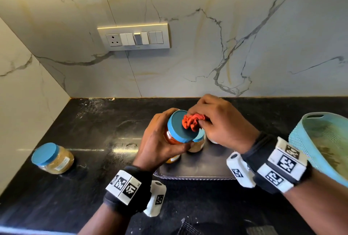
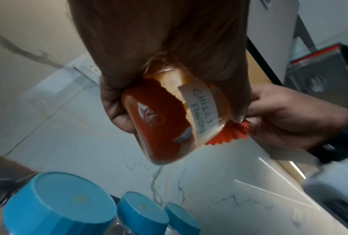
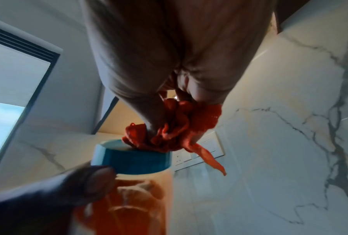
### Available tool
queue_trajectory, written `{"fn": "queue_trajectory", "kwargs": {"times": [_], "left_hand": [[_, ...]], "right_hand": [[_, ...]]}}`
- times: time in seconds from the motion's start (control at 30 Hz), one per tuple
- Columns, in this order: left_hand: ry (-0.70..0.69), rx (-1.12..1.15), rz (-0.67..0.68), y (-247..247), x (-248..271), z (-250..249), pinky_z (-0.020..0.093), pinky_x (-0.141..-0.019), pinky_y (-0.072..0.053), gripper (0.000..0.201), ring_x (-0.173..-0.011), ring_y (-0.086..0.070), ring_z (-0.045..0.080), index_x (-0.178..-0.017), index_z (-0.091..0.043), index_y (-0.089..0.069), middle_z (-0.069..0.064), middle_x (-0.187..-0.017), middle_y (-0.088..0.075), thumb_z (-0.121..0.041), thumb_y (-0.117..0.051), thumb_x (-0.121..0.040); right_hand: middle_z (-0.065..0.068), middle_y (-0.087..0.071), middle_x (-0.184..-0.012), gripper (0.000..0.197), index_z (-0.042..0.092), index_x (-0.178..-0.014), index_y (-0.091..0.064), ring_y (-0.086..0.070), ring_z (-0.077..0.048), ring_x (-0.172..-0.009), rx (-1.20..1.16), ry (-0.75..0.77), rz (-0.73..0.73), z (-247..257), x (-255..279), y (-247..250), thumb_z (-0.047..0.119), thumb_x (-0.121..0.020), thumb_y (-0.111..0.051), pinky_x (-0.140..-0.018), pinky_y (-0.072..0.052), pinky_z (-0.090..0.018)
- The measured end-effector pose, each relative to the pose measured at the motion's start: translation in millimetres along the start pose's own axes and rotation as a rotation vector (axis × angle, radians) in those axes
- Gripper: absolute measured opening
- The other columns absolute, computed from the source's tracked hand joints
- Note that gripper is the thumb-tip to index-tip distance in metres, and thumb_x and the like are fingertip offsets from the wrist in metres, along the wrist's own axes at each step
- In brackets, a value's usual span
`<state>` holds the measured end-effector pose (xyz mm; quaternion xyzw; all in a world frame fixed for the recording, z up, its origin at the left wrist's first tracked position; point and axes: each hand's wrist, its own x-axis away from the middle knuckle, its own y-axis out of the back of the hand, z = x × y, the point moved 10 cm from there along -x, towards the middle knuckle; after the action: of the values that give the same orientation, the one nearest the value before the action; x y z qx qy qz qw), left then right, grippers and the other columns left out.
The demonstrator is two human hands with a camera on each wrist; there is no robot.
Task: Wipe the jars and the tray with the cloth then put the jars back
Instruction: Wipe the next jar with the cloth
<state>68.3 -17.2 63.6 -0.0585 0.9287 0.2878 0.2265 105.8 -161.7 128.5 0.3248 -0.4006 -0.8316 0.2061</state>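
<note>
While lifted above the dark metal tray [image 1: 197,170]:
jar: clear chilli-powder jar with blue lid [image 1: 179,128], tilted
left hand [image 1: 160,140]: wrapped round jar
right hand [image 1: 218,120]: clenching crumpled red cloth [image 1: 192,122], pressed on lid
desk [image 1: 84,125]: second blue-lidded jar [image 1: 52,158], far left

Cloth [image 1: 192,123] on jar lid [image 1: 178,131]

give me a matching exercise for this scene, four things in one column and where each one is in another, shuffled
Things:
1. chilli powder jar
2. red cloth
3. yellow spice jar
4. blue basket

Places:
A. alone on the counter, far left
B. gripped in the left hand, above the tray
C. at the right edge
D. bunched in the right hand, on the held jar's lid

Pairs: 1-B, 2-D, 3-A, 4-C
</note>
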Motion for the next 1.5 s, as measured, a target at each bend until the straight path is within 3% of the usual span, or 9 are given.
{"fn": "queue_trajectory", "kwargs": {"times": [0.1, 0.27, 0.53, 0.73, 0.83, 1.0, 1.17, 1.37, 1.5], "left_hand": [[-0.018, -0.033, 0.036, -7, -4, -9, 0.035, -0.099, -0.053, 0.083, -0.121, -0.061, 0.011, -0.136, -0.039, -0.054, -0.03, -0.128, -0.058, -0.051, -0.09, -0.063], [-0.038, -0.133, 0.02, 3, -10, -10, 0.021, -0.097, -0.049, 0.083, -0.119, -0.059, 0.008, -0.136, -0.034, -0.054, -0.03, -0.124, -0.058, -0.057, -0.087, -0.064], [-0.068, -0.138, 0.055, -12, -4, -24, 0.009, -0.097, -0.041, 0.081, -0.118, -0.055, 0.005, -0.137, -0.035, -0.05, -0.041, -0.123, -0.051, -0.053, -0.081, -0.064], [-0.039, -0.19, -0.013, -11, -5, -25, 0.019, -0.094, -0.047, 0.085, -0.117, -0.056, 0.009, -0.14, -0.023, -0.057, -0.026, -0.125, -0.055, -0.044, -0.093, -0.066], [-0.016, -0.178, -0.041, -8, -6, -26, 0.009, -0.092, -0.043, 0.085, -0.116, -0.056, 0.009, -0.139, -0.025, -0.056, -0.019, -0.121, -0.058, -0.045, -0.093, -0.065], [0.0, -0.197, -0.023, -12, -4, -23, 0.017, -0.094, -0.046, 0.083, -0.119, -0.056, 0.012, -0.138, -0.026, -0.056, -0.013, -0.124, -0.062, -0.05, -0.09, -0.066], [-0.01, -0.229, 0.004, -14, -11, -30, 0.024, -0.092, -0.048, 0.086, -0.119, -0.054, 0.013, -0.14, -0.019, -0.059, -0.011, -0.127, -0.064, -0.059, -0.081, -0.067], [0.011, -0.214, -0.04, 0, -17, -21, 0.027, -0.091, -0.05, 0.084, -0.117, -0.058, 0.014, -0.136, -0.021, -0.058, -0.017, -0.125, -0.061, -0.057, -0.083, -0.064], [0.036, -0.163, -0.069, 0, -13, -16, 0.03, -0.093, -0.052, 0.081, -0.116, -0.061, 0.015, -0.133, -0.027, -0.056, -0.024, -0.121, -0.06, -0.052, -0.091, -0.064]], "right_hand": [[-0.003, -0.063, -0.101, 0.037, 0.018, -0.109, -0.074, -0.064, -0.024, -0.095, -0.049, -0.001, -0.03, 12, -10, -1, -0.002, -0.079, -0.067, -0.085, -0.054, -0.038], [0.002, -0.057, -0.102, 0.038, 0.021, -0.108, -0.073, -0.056, -0.011, -0.088, -0.043, 0.111, 0.043, 33, 15, -5, -0.002, -0.079, -0.068, -0.083, -0.042, -0.017], [0.0, -0.06, -0.101, 0.035, 0.02, -0.108, -0.073, -0.06, -0.014, -0.087, -0.008, 0.089, -0.089, 35, 19, 6, 0.002, -0.078, -0.071, -0.077, -0.049, -0.021], [-0.003, -0.064, -0.1, 0.03, 0.016, -0.105, -0.071, -0.065, -0.024, -0.091, -0.022, -0.056, -0.167, 12, -5, 12, 0.002, -0.078, -0.071, -0.08, -0.057, -0.039], [-0.006, -0.065, -0.097, 0.026, 0.015, -0.103, -0.072, -0.066, -0.028, -0.088, 0.03, -0.116, -0.181, -8, -8, 14, 0.006, -0.079, -0.073, -0.076, -0.057, -0.039], [-0.006, -0.065, -0.09, 0.02, 0.013, -0.098, -0.072, -0.064, -0.027, -0.082, 0.064, -0.174, -0.195, -21, 1, 16, 0.01, -0.079, -0.071, -0.071, -0.055, -0.036], [-0.004, -0.065, -0.096, 0.025, 0.015, -0.103, -0.073, -0.065, -0.025, -0.087, -0.018, -0.087, -0.142, 0, -4, 16, 0.008, -0.079, -0.068, -0.076, -0.057, -0.043], [0.001, -0.062, -0.098, 0.031, 0.018, -0.105, -0.073, -0.062, -0.019, -0.086, -0.028, 0.01, 0.019, 21, 13, 6, 0.002, -0.079, -0.067, -0.076, -0.047, -0.026], [-0.001, -0.061, -0.094, 0.03, 0.018, -0.102, -0.075, -0.063, -0.023, -0.083, 0.051, -0.057, 0.055, -10, 13, 6, 0.001, -0.079, -0.066, -0.073, -0.053, -0.035]]}}
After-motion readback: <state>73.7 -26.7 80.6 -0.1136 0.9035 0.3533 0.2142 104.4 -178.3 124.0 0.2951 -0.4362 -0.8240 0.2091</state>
